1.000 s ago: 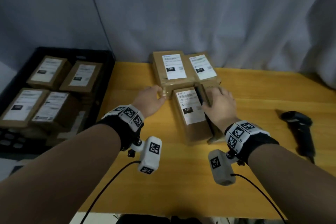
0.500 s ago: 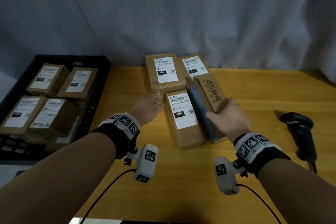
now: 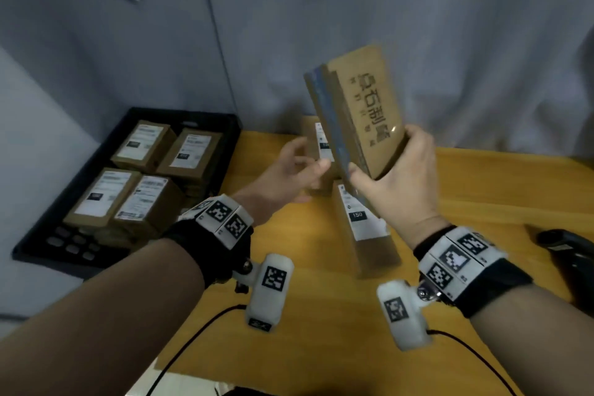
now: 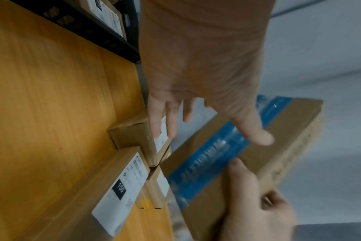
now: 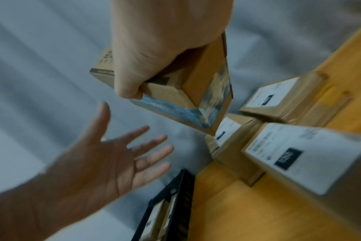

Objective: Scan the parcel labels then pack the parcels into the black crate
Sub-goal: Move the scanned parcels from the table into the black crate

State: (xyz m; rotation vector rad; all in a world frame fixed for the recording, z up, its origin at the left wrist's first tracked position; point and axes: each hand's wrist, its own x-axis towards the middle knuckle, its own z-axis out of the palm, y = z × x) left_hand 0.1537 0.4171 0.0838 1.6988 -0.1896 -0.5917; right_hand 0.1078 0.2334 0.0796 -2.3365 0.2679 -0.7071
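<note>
Head view, with both wrist views. The right hand (image 3: 400,190) grips a brown cardboard parcel (image 3: 360,112) by its lower end and holds it in the air, tilted, above the wooden table (image 3: 482,190). The thumb lies on the blue-taped narrow face toward 9 o'clock, and the fingers (image 3: 418,141) wrap round the far edge toward 3 o'clock, so that the printed broad face stands between them. In the right wrist view the same hand (image 5: 167,48) closes over the parcel's end (image 5: 188,91), with the blue tape running along the lower edge. No white label shows on the faces turned to the cameras.

The left hand (image 3: 289,170) is spread, fingers straight and apart, and holds nothing. It stands at 9 o'clock of the lifted parcel, just beside it. In the left wrist view its thumb (image 4: 255,135) reaches over the blue tape (image 4: 212,159); whether it touches cannot be told through the blur.

Three labelled parcels lie on the table under the hands. The nearest (image 3: 366,228) bears a white label marked 150; two more (image 3: 316,141) lie behind it toward 12 o'clock, partly hidden by the hands.

The black crate (image 3: 205,116) stands off the table's edge at 9 o'clock and holds four labelled parcels (image 3: 128,196), labels up, in two rows.

A black handheld scanner (image 3: 569,251) lies on the table at 3 o'clock, apart from both hands.
</note>
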